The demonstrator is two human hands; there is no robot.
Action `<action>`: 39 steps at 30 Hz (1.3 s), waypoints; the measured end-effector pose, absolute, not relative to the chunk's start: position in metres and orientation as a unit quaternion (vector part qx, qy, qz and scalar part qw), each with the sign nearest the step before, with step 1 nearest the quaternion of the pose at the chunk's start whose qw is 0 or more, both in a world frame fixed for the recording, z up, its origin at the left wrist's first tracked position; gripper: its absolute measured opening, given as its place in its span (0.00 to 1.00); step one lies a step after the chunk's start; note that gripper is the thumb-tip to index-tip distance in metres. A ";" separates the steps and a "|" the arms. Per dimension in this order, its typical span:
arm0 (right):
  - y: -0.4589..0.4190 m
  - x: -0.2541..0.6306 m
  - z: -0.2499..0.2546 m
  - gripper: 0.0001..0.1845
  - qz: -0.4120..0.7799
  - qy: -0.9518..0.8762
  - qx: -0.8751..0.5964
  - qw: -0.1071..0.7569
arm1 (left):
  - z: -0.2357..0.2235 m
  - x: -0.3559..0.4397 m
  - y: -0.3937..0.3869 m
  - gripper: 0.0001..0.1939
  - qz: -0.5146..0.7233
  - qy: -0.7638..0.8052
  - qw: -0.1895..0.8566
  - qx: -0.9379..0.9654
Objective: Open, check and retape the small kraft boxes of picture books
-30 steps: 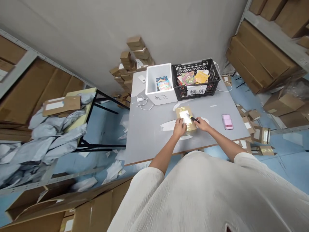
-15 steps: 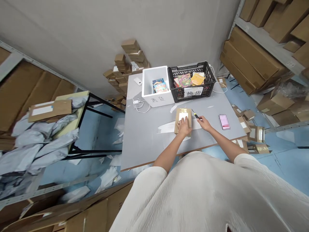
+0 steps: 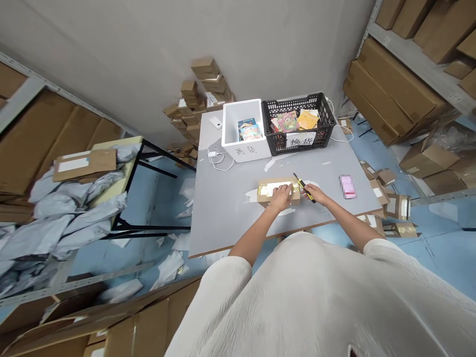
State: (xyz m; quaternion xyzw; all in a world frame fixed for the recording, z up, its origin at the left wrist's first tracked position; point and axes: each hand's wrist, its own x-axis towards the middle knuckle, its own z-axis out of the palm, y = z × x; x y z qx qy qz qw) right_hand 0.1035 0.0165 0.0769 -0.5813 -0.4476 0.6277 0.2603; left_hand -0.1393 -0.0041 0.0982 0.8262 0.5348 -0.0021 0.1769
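A small cardboard box [image 3: 265, 199] with shiny tape and a white label lies lengthwise across the grey table [image 3: 223, 213]. On its top rests my left hand [image 3: 281, 197], fingers stretched over the label and pressing down. My right hand [image 3: 314, 194] is closed around a yellow and black utility knife [image 3: 305, 189] at the box's right end. The blade is out and points away from me, up and to the left. Whether the blade touches the box I cannot tell.
Behind the box stand a white foam box [image 3: 247, 153] and a black plastic crate [image 3: 327, 131], both holding booklets. A pink pixelated item [image 3: 347, 187] lies on the right. White cables [image 3: 223, 166] trail across the table. Grey mailing bags [image 3: 55, 218] pile up at left.
The cardboard box has turned from pointing away from me to lying crosswise. My left hand has stayed on it. My right hand, with the knife, has come up against its right end.
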 end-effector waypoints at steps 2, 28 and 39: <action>0.019 0.117 0.081 0.16 0.603 -0.488 -0.584 0.238 | 0.096 -0.137 -0.005 0.40 0.004 0.534 0.176 0.827; 0.049 0.169 0.104 0.29 0.539 -0.682 -0.494 -0.003 | 0.087 -0.135 -0.012 0.35 0.032 0.543 0.180 0.820; 0.018 0.165 0.107 0.32 0.549 -0.664 -0.507 0.025 | 0.087 -0.136 -0.011 0.34 0.053 0.537 0.175 0.824</action>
